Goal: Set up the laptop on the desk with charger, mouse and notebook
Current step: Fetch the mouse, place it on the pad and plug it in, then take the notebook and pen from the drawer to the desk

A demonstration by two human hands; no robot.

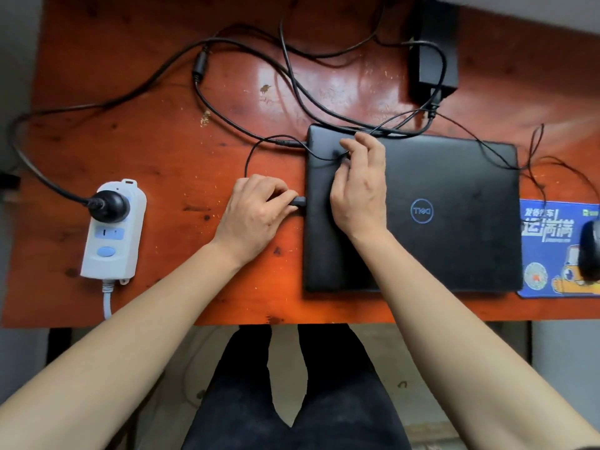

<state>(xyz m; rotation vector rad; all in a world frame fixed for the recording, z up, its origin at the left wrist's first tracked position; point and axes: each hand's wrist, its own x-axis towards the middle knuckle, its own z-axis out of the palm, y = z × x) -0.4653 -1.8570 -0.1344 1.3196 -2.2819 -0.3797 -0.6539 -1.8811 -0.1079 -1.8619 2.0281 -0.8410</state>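
Observation:
A closed black laptop [454, 216] lies on the orange wooden desk [162, 151]. My left hand [253, 216] pinches a black USB plug [299, 201] right at the laptop's left edge. My right hand [360, 186] rests flat on the lid near its left side, with a thin cable running under the fingers. The charger brick [433, 60] sits at the back, and its barrel plug [287, 143] meets the laptop's rear left corner. A black mouse [591, 251] lies on a blue mouse pad [552, 251] at the right.
A white power strip [113, 232] with a black plug [108, 206] in it lies at the desk's left. Black cables loop over the back half of the desk and over the laptop's rear edge. My legs show below the desk's front edge.

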